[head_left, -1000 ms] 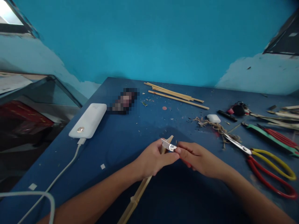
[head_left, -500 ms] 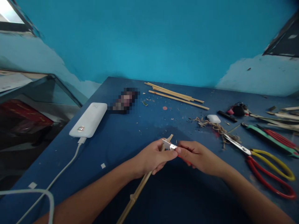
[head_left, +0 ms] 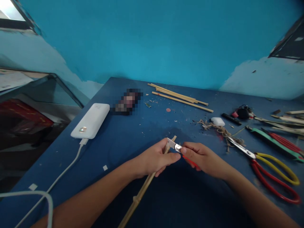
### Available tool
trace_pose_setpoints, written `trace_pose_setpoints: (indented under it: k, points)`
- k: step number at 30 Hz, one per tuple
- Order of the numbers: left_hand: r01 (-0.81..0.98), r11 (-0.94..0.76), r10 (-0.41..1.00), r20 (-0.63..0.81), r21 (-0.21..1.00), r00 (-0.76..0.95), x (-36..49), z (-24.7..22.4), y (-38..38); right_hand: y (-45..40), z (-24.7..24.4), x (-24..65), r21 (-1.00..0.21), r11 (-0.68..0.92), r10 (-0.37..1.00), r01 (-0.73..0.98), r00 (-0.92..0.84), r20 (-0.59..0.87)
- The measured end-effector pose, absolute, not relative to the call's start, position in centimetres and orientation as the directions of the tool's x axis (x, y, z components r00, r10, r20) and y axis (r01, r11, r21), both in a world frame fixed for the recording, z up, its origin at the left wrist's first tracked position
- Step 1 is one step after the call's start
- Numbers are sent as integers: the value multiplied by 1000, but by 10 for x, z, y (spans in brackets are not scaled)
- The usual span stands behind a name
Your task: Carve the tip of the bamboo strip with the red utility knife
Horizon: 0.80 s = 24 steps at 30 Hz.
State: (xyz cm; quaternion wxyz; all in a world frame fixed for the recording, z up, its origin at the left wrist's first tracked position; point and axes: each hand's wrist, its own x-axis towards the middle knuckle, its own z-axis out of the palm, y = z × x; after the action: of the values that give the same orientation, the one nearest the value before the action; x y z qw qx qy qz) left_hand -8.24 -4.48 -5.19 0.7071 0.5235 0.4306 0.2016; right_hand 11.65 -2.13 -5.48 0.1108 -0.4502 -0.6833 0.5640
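Closely at work above a blue table point(head_left: 128, 136), the fingers of a person's left hand point(head_left: 153, 160) curl around a bamboo strip point(head_left: 143, 189), pressed to it just short of its far tip, the thumb stretched out straight. Right of the strip, the right hand point(head_left: 201, 156) pinches a red-handled knife point(head_left: 171, 143) between thumb and bent forefinger, the other fingers folded beneath and partly hidden. The metal blade lies across the strip near its tip; whether the edge bites into it, an onlooker cannot tell, nor whether the left thumb touches the knife's neck.

The strip slants from under that blade back toward the person, a knobbly joint showing along it, its near end out of sight. Good work here would seem to call for a firm left grip on the strip, a shallow blade angle and short, light strokes toward the tip, with the left forefinger and thumb well off the edge. Too steep a bite could split the strip along its grain or send the knife slipping toward the fingers.

Well beyond the strip lie thin sticks point(head_left: 179, 95). Right of the strip rest yellow-and-red-handled scissors point(head_left: 251, 154) and tangled twine point(head_left: 219, 129); left of it sits a white power bank point(head_left: 91, 120), its cable point(head_left: 50, 209) plugged in.
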Motion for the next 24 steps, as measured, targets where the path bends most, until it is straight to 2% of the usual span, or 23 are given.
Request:
trace_pose_setpoints:
  k: [9,14,20,24]
  points:
    - [107,423,744,-412,900,526,-82,-53,-45,-21,-54,117,-883,-92,737,459,-565,-371]
    - [65,453,741,-417,889,527,-80,-54,-46,-17,-55,120,-901,-133,780,413,-517,-352]
    - [121,371,796,-383,921,470,-78,-49,-48,-17,-55,119,-894,-142,790,424,-495,-360]
    - [125,422,765,-427,898,483,-79,-50,-49,-18,-53,117,-887,-127,760,444,-531,-374]
